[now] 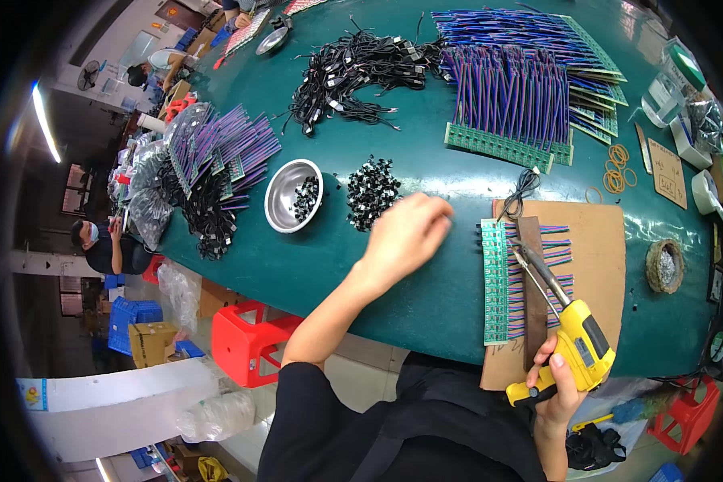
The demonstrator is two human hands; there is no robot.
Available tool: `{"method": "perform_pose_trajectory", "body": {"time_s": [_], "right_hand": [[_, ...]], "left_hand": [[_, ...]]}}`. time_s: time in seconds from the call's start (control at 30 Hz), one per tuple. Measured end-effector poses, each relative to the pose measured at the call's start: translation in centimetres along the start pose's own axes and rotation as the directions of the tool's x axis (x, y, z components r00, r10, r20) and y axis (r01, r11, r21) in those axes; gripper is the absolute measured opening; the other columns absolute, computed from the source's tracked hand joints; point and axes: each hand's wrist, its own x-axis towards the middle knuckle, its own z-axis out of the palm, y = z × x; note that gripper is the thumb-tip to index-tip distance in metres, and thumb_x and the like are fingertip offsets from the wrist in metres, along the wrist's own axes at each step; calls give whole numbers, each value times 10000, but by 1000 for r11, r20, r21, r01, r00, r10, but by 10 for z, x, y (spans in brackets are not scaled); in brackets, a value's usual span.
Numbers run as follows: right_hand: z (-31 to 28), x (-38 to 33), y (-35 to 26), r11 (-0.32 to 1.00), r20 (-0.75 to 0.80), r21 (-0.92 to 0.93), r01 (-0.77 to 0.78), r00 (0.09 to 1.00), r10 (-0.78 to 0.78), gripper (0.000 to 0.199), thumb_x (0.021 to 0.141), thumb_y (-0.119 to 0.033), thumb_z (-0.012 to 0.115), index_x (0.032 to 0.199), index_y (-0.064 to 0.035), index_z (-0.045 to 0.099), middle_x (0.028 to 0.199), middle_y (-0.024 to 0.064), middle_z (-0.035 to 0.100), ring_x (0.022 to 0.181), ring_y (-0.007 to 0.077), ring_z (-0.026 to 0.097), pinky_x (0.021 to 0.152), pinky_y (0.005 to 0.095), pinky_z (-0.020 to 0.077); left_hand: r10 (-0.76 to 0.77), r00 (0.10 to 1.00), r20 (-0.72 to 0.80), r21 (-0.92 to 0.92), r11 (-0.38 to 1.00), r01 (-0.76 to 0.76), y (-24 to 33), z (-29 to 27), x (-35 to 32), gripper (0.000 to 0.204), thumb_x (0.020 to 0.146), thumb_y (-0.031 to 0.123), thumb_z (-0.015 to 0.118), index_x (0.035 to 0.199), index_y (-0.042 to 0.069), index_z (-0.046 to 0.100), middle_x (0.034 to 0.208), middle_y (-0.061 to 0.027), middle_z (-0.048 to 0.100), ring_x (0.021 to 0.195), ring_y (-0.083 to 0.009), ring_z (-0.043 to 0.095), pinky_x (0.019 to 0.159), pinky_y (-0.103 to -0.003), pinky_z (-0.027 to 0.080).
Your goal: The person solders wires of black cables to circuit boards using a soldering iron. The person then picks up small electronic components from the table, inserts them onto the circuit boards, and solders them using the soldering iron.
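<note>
My right hand [562,390] grips a yellow soldering gun [586,341] by its handle. The metal tip of the gun reaches over a brown bar [536,325] towards a green circuit board strip [496,293]. Purple-blue wires run rightward from this strip, under the bar, on a piece of cardboard [602,273]. A thin black cable [522,193] lies coiled at the strip's far end. My left hand [406,241] is over the table with fingers curled together; what they may hold is hidden. Beside it sits a pile of small black parts [372,193].
A metal bowl [275,201] contains more black parts. Black cables [353,76] and wired boards [506,96] are heaped at the back. Rubber bands [616,169] and a round tin [665,267] lie on the right. Red stools [245,345] stand below; other people work at the left.
</note>
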Motion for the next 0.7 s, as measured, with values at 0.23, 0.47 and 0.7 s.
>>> {"method": "perform_pose_trajectory", "body": {"time_s": [0.23, 0.47, 0.7], "right_hand": [[-4, -2, 2, 1000, -12, 18, -20, 1000, 21, 323, 822, -31, 557, 1130, 47, 497, 904, 131, 572, 703, 141, 582, 508, 247, 524], [-6, -2, 1, 999, -10, 5, -32, 999, 32, 339, 816, -25, 561, 1141, 42, 491, 902, 130, 577, 727, 148, 591, 511, 251, 531], [-8, 0, 1, 997, 38, 8, -73, 997, 72, 372, 816, -13, 574, 1172, 33, 477, 911, 130, 585, 765, 155, 593, 513, 262, 535]], "left_hand": [[-73, 971, -227, 362, 920, 154, -33, -5, -3, 91, 772, 132, 656, 820, 75, 603, 832, -68, 538, 833, -263, 558, 700, -377, 466], [-116, 967, -228, 299, 937, 183, -32, -6, 3, 124, 811, 142, 625, 787, 43, 554, 834, -98, 529, 835, -286, 552, 673, -396, 480], [-326, 908, 264, -651, 635, 417, -1, 3, 1, 188, 909, 174, 588, 957, -7, 579, 826, -34, 595, 708, -85, 565, 639, -225, 489]]}}
